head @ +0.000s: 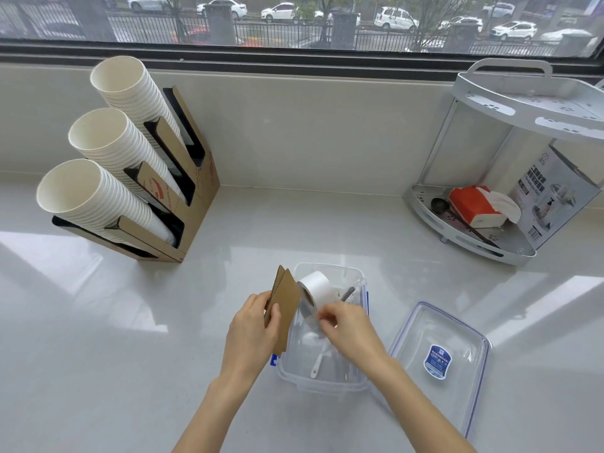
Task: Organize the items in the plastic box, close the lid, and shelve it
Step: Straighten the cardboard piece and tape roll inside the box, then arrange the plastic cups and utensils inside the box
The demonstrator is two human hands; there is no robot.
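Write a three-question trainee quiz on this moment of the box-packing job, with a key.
1. True or false: the lid is already on the plastic box.
2. Which hand holds the brown cardboard pieces?
A. left hand
B. right hand
C. neither
3. Fill in: the white tape roll sits at the box's ___ end, away from the person.

Key:
1. False; it lies on the counter to the right of the box, with the box open.
2. A
3. far
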